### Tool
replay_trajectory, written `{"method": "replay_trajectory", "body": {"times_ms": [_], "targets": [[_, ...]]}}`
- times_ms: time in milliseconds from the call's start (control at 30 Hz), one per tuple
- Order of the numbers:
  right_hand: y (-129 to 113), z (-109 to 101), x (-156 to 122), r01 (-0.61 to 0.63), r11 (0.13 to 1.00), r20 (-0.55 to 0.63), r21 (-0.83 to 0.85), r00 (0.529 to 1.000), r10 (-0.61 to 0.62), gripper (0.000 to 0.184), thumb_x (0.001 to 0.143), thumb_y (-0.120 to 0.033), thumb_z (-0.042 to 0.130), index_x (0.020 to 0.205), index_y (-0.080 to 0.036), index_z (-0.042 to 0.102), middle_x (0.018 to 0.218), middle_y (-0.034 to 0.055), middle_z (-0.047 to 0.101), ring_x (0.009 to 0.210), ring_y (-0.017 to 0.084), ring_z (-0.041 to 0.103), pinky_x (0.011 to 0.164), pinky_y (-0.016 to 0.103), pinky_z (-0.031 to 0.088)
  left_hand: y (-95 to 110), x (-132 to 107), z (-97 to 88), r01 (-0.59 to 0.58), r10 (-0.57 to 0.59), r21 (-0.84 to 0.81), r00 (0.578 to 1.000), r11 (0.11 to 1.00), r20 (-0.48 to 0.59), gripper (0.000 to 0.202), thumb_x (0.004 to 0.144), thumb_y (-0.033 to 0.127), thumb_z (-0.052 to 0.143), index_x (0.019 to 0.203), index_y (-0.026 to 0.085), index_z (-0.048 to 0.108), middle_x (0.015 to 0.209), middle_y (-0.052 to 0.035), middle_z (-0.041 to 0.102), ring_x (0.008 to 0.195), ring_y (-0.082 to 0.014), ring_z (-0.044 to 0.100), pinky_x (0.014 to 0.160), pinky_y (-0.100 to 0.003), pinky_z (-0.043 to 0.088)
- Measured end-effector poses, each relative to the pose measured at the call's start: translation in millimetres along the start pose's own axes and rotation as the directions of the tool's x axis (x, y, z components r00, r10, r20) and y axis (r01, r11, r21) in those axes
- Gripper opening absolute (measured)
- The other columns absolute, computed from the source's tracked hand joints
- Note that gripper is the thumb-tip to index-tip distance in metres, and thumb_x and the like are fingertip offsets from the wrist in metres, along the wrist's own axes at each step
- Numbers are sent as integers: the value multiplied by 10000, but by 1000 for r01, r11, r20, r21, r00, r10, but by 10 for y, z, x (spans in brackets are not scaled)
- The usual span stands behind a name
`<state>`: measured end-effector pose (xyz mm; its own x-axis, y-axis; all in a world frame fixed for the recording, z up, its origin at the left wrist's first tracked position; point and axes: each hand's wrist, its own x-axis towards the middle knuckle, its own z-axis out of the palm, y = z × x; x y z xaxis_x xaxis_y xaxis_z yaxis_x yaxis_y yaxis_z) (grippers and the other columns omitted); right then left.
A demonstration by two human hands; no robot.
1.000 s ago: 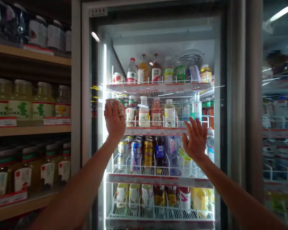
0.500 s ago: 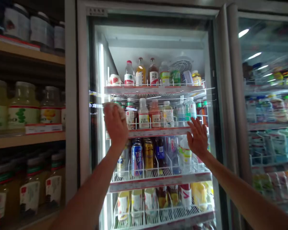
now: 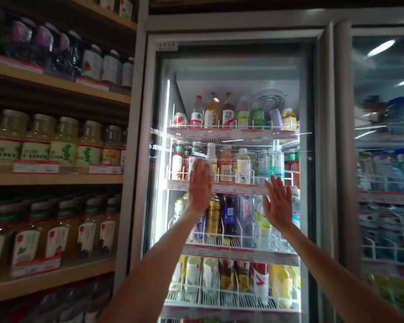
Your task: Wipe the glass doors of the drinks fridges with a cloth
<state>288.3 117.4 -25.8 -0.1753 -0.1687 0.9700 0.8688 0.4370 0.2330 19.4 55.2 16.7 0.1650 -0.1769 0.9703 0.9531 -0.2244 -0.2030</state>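
Now, left hand: flat, fingers up, against the door; anything under the palm is hidden.
Right hand: spread open, empty, on the glass at 3 o'clock of the left hand.
Door: glass cooler front, bottles behind it.
Jars: on shelves at 9 o'clock.

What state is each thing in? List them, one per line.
fridge door: shut.
left hand: open, flat against the door.
right hand: open, fingers spread, on the door.
fridge light strip: lit.
fridge shelves: stocked with bottles and cans.
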Motion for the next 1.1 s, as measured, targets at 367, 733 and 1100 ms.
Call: {"method": "replay_trajectory", "body": {"times_ms": [367,733,1100], "targets": [[36,-76,-148,-48,988,111,148,993,32,557,889,-333,359,1406,-127,356,1487,175,307,1403,320,214,1098,594,182,43,-443,-151,339,-342,101,940,935,10,627,896,135,248,1470,113,-2,1540,-158,121,1423,-213,-35,1166,-537,107],[198,-279,-277,89,977,218,193,967,-131,573,944,-394,279,1432,-95,272,1528,164,203,1433,280,100,1106,595,150,1057,-1059,-86,80,-89,39,899,996,428,445,950,224,209,1324,131,430,1458,-24,362,1385,-142,117,1141,-328,197],[346,-340,-577,85,976,301,199,943,-143,552,927,-420,315,1381,-117,400,1492,132,317,1411,264,214,1130,522,137,1125,-507,39,-123,133,-53,878,991,460,411,935,194,247,1293,218,446,1452,62,379,1371,-48,172,1102,-234,179]]}}
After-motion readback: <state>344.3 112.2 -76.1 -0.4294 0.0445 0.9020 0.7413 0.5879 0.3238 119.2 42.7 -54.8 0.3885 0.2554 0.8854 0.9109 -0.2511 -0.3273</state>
